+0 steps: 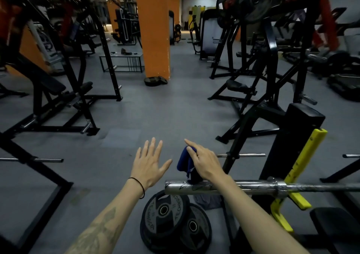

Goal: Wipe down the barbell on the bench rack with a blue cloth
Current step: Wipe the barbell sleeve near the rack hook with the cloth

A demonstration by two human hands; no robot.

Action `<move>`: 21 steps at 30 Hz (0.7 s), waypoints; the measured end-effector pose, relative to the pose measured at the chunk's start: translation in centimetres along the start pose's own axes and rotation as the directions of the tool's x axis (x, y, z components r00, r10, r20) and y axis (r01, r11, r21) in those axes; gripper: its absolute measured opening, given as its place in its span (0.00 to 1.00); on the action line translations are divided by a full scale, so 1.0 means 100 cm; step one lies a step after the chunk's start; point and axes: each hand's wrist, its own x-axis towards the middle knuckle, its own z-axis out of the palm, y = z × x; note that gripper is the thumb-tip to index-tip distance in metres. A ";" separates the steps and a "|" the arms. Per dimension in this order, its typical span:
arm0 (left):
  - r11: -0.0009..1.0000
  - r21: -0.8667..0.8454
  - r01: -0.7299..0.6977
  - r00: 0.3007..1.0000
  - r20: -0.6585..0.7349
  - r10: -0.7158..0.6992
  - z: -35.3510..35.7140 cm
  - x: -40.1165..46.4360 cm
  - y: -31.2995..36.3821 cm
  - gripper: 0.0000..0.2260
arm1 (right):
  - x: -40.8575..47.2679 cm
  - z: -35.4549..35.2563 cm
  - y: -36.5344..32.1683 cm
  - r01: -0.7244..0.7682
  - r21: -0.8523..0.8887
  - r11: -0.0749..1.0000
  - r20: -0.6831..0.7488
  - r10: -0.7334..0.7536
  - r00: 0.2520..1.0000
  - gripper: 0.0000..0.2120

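The steel barbell (253, 186) lies across the yellow hooks of the bench rack (298, 168), its bare left sleeve end sticking out toward the middle of the view. My right hand (204, 161) holds a bunched blue cloth (184, 161) just above that sleeve end, index finger pointing forward; the cloth's lower edge hangs down to the bar. My left hand (149, 165) hovers flat with fingers spread, left of the cloth and apart from the bar, holding nothing.
Two black weight plates (175, 226) lie on the grey floor under the bar's end, with a grey rag (207, 202) beside them. The rack's black upright (296, 134) stands to the right. Other machines line both sides; open floor lies ahead toward an orange pillar (153, 29).
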 end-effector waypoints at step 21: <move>0.984 0.003 -0.176 0.973 0.152 0.173 0.089 -0.057 -0.023 0.44 | -0.077 0.123 0.017 0.164 -0.440 0.883 -0.047 -0.205 0.978 0.28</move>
